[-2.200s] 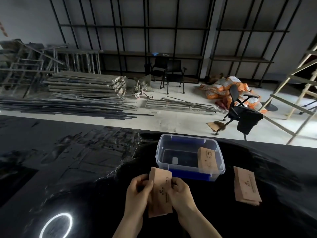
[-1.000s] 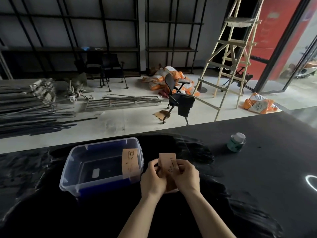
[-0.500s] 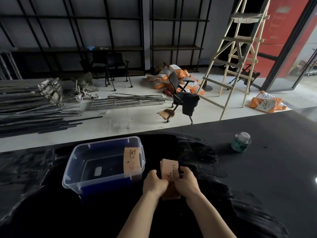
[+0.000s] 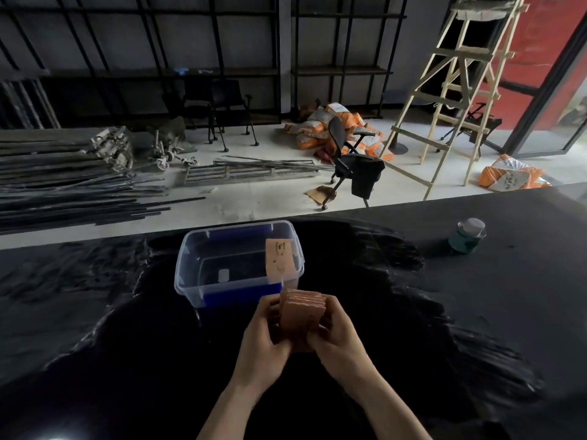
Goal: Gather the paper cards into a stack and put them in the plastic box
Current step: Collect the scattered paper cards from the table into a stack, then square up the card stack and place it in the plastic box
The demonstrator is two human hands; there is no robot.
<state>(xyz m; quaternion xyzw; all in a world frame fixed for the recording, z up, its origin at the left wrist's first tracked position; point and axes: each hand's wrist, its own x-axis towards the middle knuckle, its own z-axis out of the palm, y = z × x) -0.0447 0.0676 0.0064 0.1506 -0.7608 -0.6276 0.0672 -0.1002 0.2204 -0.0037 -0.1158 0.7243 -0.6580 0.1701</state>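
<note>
While you look down at the black table (image 4: 476, 312), both of your hands meet just in front of you, and the stack of paper cards (image 4: 301, 315) sits squeezed between them. Your left hand (image 4: 265, 336) wraps the stack's left side with its fingers curled in; your right hand (image 4: 338, 335) closes on the right side, thumb pressing the near face. The cards stand on edge, top edges fanned slightly rather than flush — several separate edges show at the top. Just beyond your hands, nearly touching the top of the stack in this view, is the clear plastic box (image 4: 203, 265) with its blue ends. One single card (image 4: 279, 258) leans upright against the box's right inner wall — apart from the stack you hold. Well off to your right on the table stands a small green jar (image 4: 467, 236).
</note>
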